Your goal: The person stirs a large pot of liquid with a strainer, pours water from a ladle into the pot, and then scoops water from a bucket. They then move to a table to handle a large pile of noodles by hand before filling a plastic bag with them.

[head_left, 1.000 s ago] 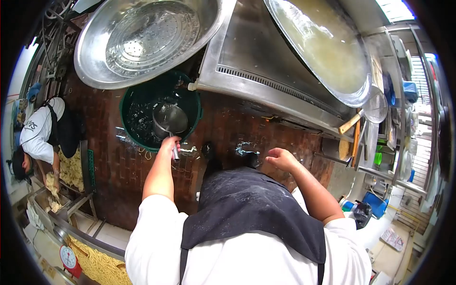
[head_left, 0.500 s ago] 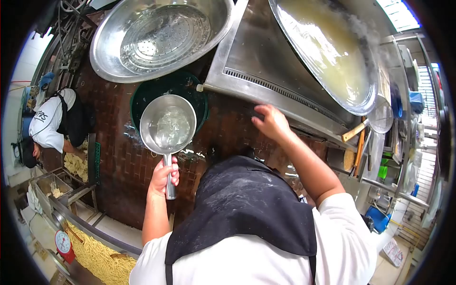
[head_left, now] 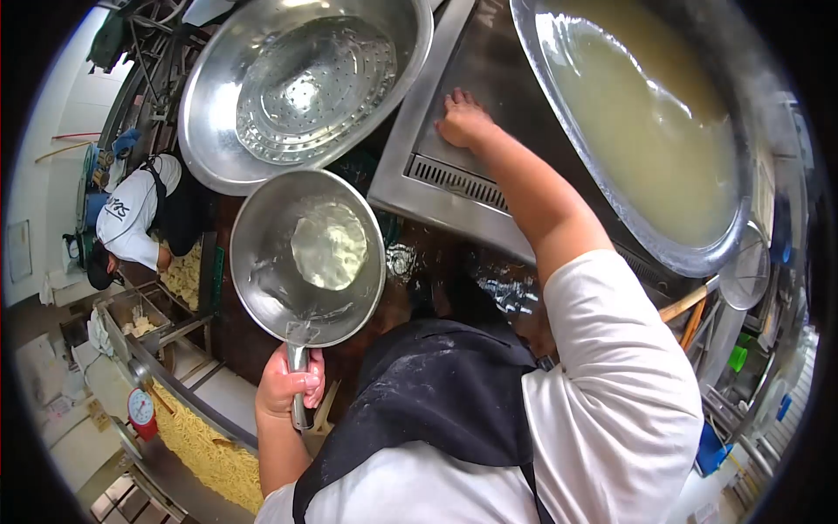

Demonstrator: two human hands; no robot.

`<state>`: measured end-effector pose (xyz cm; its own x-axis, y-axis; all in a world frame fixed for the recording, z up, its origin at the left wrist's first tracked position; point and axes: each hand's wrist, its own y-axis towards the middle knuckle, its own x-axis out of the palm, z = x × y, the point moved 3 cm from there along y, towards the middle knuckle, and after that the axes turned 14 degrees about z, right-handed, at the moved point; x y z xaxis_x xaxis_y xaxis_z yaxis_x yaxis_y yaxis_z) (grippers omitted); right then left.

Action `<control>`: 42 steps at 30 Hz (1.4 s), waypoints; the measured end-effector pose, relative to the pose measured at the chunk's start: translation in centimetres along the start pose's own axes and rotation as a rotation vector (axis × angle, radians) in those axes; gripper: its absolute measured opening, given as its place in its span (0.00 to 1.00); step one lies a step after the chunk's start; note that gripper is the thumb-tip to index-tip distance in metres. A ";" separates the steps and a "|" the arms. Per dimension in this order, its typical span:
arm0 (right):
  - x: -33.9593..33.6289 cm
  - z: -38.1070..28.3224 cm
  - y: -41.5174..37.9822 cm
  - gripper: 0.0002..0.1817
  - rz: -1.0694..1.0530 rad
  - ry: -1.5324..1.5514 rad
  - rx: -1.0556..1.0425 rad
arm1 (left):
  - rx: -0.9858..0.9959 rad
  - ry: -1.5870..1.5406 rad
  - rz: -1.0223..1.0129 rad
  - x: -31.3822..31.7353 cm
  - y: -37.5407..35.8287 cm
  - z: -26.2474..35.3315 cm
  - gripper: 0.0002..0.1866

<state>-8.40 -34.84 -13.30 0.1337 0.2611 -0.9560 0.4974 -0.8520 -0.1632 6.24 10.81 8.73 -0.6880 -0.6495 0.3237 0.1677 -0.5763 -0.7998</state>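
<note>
My left hand (head_left: 288, 382) is wrapped round the handle of a large metal dipper (head_left: 262, 262). Clear liquid (head_left: 330, 246) pools in its bowl, which is tilted a little. The dipper overlaps the near rim of a wide metal basin (head_left: 202, 131) with a perforated inner plate. My right hand (head_left: 464, 120) is stretched out over the steel stove top (head_left: 467, 52), fingers extended and holding nothing. To the right of that hand sits a big round pot (head_left: 559, 113) of cloudy yellowish liquid.
A wire strainer (head_left: 745, 271) with a wooden handle lies right of the pot. At left, a person (head_left: 135, 218) bends over a crate of dough-like food (head_left: 183, 278). Yellow noodles (head_left: 205, 445) and a red dial scale (head_left: 142, 412) are at lower left. The brick floor (head_left: 229, 327) looks wet.
My right hand has moved forward from the stove's front edge to over its top. The dipper has come up closer to the camera and now overlaps the basin. The view has shifted.
</note>
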 end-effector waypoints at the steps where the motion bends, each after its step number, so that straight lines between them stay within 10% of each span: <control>1: 0.9 1.0 -0.7 0.43 0.031 -0.020 -0.068 | 0.019 0.021 0.002 0.9 0.4 0.4 0.21; 6: 1.4 4.6 -15.0 0.42 0.029 0.259 -0.148 | 0.070 0.133 -0.058 3.9 3.8 2.3 0.24; 9: -3.3 6.8 -19.6 0.35 -0.377 0.451 0.160 | 0.103 0.198 -0.099 6.5 6.3 3.6 0.24; 11: -1.5 11.3 -20.1 0.26 0.221 0.374 0.161 | 0.117 0.269 -0.139 8.6 7.7 4.8 0.23; 14: -1.8 13.7 -17.9 0.22 0.190 0.515 0.461 | 0.164 0.424 -0.153 11.0 9.6 6.3 0.22; 20: -1.1 6.0 -12.7 0.21 -0.206 0.397 0.166 | 0.145 0.409 -0.173 13.9 11.7 7.0 0.21; 26: 6.9 -1.4 -9.1 0.24 -0.083 0.438 0.073 | 0.147 0.352 -0.158 14.1 10.6 6.9 0.22; 35: 9.7 3.3 -9.6 0.29 -0.205 0.352 -0.130 | 0.146 0.334 -0.116 11.4 8.5 5.4 0.20; 37: -0.1 3.2 -13.5 0.27 -0.311 0.149 0.066 | 0.156 0.328 -0.113 10.8 8.3 5.3 0.20; 42: -0.1 9.0 -14.3 0.24 -0.297 0.009 0.109 | 0.152 0.329 -0.090 9.7 7.6 5.0 0.19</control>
<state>-23.21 -26.75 -13.06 0.0037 0.5095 -0.8604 0.4212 -0.7812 -0.4608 4.34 -2.38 8.30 -0.8906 -0.4133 0.1898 0.1824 -0.7070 -0.6833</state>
